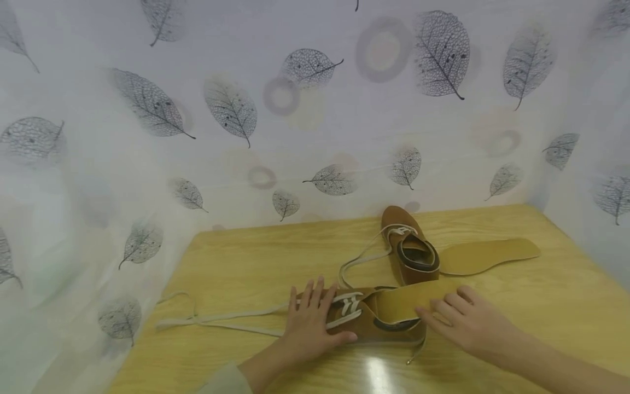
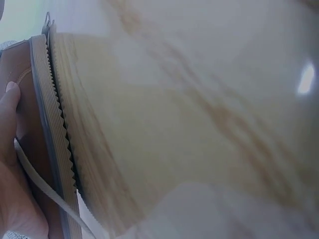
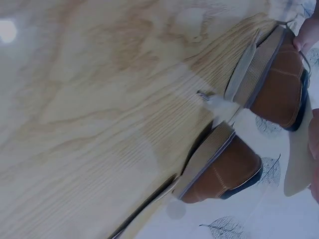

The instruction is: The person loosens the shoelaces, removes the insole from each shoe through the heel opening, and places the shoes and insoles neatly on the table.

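A brown lace-up shoe point(image 1: 366, 331) lies on its sole with the toe to the left. My left hand point(image 1: 315, 323) rests spread over its front, fingers straight. Along the near side lies my left thumb, which the left wrist view shows against the brown upper point(image 2: 35, 119). With curled fingers my right hand point(image 1: 467, 320) pinches a tan insole point(image 1: 401, 301) by its right end. The insole's other end is inside the shoe opening and hidden there. In the right wrist view, the insole point(image 3: 299, 164) sticks out behind the shoe's heel point(image 3: 279, 89).
A matching shoe point(image 1: 406, 251) stands behind, its toe away from me. A second insole point(image 1: 492, 256) lies beside it. Loose laces point(image 1: 226, 317) trail left over the wooden table point(image 1: 256, 251). Leaf-patterned sheeting point(image 1: 315, 131) encloses the back and sides.
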Available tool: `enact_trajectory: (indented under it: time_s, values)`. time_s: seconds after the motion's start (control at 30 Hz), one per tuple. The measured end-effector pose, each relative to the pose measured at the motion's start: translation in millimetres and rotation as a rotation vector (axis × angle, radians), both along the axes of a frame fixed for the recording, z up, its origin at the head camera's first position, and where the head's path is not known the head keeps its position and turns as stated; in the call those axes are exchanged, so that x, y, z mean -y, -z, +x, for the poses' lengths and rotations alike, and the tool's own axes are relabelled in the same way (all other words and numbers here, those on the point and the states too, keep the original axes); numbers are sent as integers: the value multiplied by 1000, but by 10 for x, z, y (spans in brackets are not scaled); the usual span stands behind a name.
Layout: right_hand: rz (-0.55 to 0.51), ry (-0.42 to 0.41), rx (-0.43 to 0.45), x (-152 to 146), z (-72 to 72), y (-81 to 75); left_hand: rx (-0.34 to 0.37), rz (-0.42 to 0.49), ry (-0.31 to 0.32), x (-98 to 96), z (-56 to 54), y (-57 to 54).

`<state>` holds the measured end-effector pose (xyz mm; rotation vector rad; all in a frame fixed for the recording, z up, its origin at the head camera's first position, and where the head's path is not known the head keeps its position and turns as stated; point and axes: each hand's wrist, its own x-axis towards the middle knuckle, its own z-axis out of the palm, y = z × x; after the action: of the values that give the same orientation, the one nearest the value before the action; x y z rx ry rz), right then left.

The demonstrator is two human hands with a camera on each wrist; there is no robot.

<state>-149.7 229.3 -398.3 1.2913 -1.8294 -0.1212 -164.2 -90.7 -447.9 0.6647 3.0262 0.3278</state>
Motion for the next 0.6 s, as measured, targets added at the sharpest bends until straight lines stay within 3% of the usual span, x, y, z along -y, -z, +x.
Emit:
enact_trajectory:
  time_s: [0.2, 0.4, 0.6]
  values:
    - [-23, -11, 0, -154, 14, -38, -10, -13, -5, -23, 3, -9]
    - [-17, -25, -40, -110, 14, -93, -7, -17, -5, -12, 6, -15]
    - [110, 35, -71, 31, 25, -66, -13, 0, 1, -33, 7, 4]
